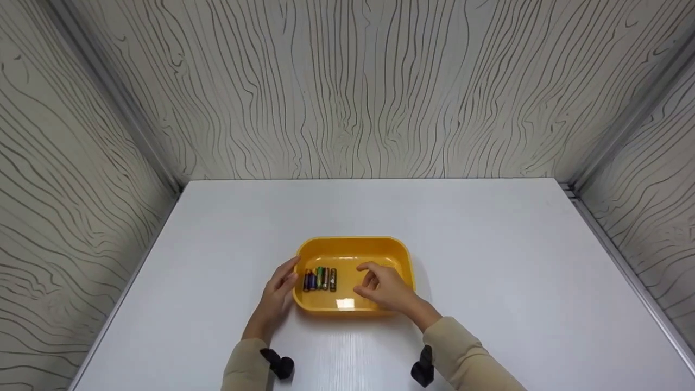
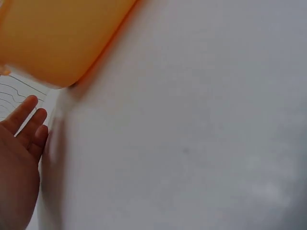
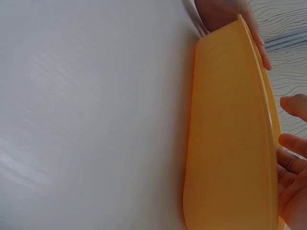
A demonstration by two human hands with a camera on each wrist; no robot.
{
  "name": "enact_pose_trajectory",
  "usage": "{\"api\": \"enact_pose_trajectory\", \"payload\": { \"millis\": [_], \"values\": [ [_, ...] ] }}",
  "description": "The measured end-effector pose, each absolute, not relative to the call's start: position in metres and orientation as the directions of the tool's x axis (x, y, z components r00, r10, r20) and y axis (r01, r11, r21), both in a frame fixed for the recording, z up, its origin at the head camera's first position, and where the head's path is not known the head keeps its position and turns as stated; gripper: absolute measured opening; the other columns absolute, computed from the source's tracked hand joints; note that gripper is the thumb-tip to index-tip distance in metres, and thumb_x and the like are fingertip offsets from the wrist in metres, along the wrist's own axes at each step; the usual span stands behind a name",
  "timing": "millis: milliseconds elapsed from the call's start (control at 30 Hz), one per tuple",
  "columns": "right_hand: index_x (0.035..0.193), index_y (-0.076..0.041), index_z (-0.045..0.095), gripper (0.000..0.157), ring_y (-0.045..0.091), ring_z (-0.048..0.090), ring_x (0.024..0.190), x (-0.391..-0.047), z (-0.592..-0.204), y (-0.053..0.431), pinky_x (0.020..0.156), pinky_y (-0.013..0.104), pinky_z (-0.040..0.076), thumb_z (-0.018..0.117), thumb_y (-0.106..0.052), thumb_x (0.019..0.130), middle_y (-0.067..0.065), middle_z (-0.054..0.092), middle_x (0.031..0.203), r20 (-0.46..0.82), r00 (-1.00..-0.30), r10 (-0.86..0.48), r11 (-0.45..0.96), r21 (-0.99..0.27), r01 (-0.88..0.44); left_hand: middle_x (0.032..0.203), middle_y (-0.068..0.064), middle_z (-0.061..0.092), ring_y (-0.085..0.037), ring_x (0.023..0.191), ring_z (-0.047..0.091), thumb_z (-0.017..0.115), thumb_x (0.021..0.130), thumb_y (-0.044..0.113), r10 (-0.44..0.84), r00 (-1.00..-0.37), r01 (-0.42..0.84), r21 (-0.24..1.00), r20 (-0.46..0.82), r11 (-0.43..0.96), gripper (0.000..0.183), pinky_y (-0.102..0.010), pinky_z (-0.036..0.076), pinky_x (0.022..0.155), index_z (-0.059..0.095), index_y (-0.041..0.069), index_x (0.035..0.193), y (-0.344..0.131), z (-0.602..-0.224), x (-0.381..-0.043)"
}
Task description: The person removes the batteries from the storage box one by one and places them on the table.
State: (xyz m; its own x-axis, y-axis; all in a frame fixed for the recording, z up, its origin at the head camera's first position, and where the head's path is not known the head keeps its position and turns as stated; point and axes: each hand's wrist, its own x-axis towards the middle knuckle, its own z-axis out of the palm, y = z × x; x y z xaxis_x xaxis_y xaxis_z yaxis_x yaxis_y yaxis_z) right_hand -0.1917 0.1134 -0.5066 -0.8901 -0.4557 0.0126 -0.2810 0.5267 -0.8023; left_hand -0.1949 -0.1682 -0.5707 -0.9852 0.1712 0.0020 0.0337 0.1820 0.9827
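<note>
Batteries (image 1: 319, 278), row, L end of yellow tray (image 1: 346, 279); long axes twd worktop (image 1: 488, 244) far edge; labels illegible. L hand (image 1: 280, 286): fingers loose, at rim. R hand (image 1: 388, 289): thumb/index apart, over tray. Worktop near edge cut off.

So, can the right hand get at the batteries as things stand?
Likely yes: the right hand is over the yellow tray, apparently holding nothing, and only bare tray floor shows between it and the batteries.
</note>
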Motion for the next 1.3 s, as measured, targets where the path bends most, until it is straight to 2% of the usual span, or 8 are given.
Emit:
{"api": "enact_pose_trajectory", "payload": {
  "millis": [400, 633, 800, 867, 967, 1100, 1200, 1300],
  "values": [
    [0.128, 0.004, 0.052, 0.053, 0.010, 0.049, 0.065, -0.200, -0.519, 0.099, 0.059, 0.018, 0.044, 0.071, -0.023, 0.087, 0.007, 0.061, 0.082, -0.144, -0.878, -0.456, 0.576, -0.800, -0.168, 0.161, -0.002, 0.029, -0.030, 0.152, 0.020, 0.060, 0.093, 0.032, 0.173, -0.965, -0.188, 0.980, -0.196, 0.060, 0.056, -0.058, 0.009, 0.124, 0.043, 0.024, 0.146, -0.171, -0.568, -0.205],
    [0.131, 0.003, 0.051, 0.055, 0.009, 0.045, 0.061, -0.204, -0.519, 0.082, 0.056, 0.019, 0.040, 0.073, -0.018, 0.085, -0.002, 0.051, 0.073, -0.199, -0.877, -0.437, 0.584, -0.805, -0.108, 0.159, -0.002, 0.033, -0.028, 0.148, 0.027, 0.065, 0.091, 0.031, 0.178, -0.956, -0.227, 0.972, -0.233, 0.054, 0.059, -0.059, 0.009, 0.123, 0.043, 0.027, 0.145, -0.173, -0.568, -0.205],
    [0.131, 0.003, 0.051, 0.058, 0.010, 0.042, 0.058, -0.209, -0.525, 0.070, 0.053, 0.020, 0.036, 0.075, -0.015, 0.082, -0.001, 0.048, 0.068, -0.187, -0.896, -0.403, 0.594, -0.798, -0.100, 0.159, -0.001, 0.033, -0.027, 0.149, 0.027, 0.065, 0.091, 0.030, 0.171, -0.955, -0.236, 0.970, -0.242, 0.053, 0.058, -0.059, 0.009, 0.123, 0.044, 0.027, 0.145, -0.171, -0.567, -0.204],
    [0.131, 0.002, 0.050, 0.059, 0.011, 0.043, 0.062, -0.211, -0.528, 0.067, 0.058, 0.023, 0.041, 0.076, -0.016, 0.081, 0.003, 0.054, 0.074, -0.187, -0.906, -0.380, 0.610, -0.787, -0.094, 0.158, -0.005, 0.035, -0.030, 0.147, 0.029, 0.064, 0.092, 0.027, 0.173, -0.958, -0.221, 0.974, -0.227, 0.056, 0.058, -0.058, 0.013, 0.123, 0.043, 0.023, 0.146, -0.171, -0.568, -0.204],
    [0.133, 0.000, 0.050, 0.064, 0.018, 0.053, 0.078, -0.213, -0.531, 0.062, 0.075, 0.033, 0.051, 0.078, -0.015, 0.078, 0.015, 0.065, 0.098, -0.194, -0.916, -0.352, 0.626, -0.776, -0.076, 0.156, -0.009, 0.039, -0.030, 0.145, 0.033, 0.064, 0.092, 0.024, 0.169, -0.962, -0.208, 0.977, -0.215, 0.057, 0.058, -0.056, 0.019, 0.123, 0.043, 0.019, 0.146, -0.171, -0.569, -0.203],
    [0.135, 0.000, 0.049, 0.069, 0.033, 0.058, 0.112, -0.214, -0.532, 0.059, 0.101, 0.047, 0.049, 0.080, -0.012, 0.074, 0.023, 0.059, 0.129, -0.190, -0.921, -0.340, 0.642, -0.762, -0.080, 0.155, -0.009, 0.039, -0.031, 0.146, 0.032, 0.065, 0.091, 0.022, 0.175, -0.964, -0.194, 0.979, -0.201, 0.055, 0.058, -0.055, 0.023, 0.122, 0.044, 0.018, 0.145, -0.171, -0.571, -0.201],
    [0.136, 0.001, 0.048, 0.071, 0.037, 0.055, 0.122, -0.215, -0.531, 0.058, 0.107, 0.050, 0.045, 0.080, -0.010, 0.074, 0.023, 0.057, 0.135, -0.191, -0.920, -0.343, 0.652, -0.754, -0.086, 0.158, -0.006, 0.034, -0.031, 0.150, 0.025, 0.066, 0.091, 0.022, 0.199, -0.962, -0.176, 0.982, -0.185, 0.061, 0.058, -0.056, 0.019, 0.123, 0.045, 0.019, 0.144, -0.171, -0.571, -0.201],
    [0.135, 0.001, 0.050, 0.068, 0.033, 0.057, 0.117, -0.215, -0.532, 0.058, 0.106, 0.048, 0.046, 0.080, -0.009, 0.075, 0.022, 0.058, 0.133, -0.198, -0.918, -0.344, 0.659, -0.747, -0.085, 0.160, -0.002, 0.031, -0.030, 0.153, 0.017, 0.067, 0.090, 0.023, 0.216, -0.959, -0.173, 0.982, -0.185, 0.076, 0.057, -0.056, 0.013, 0.124, 0.046, 0.020, 0.144, -0.170, -0.569, -0.200]
  ]
}}
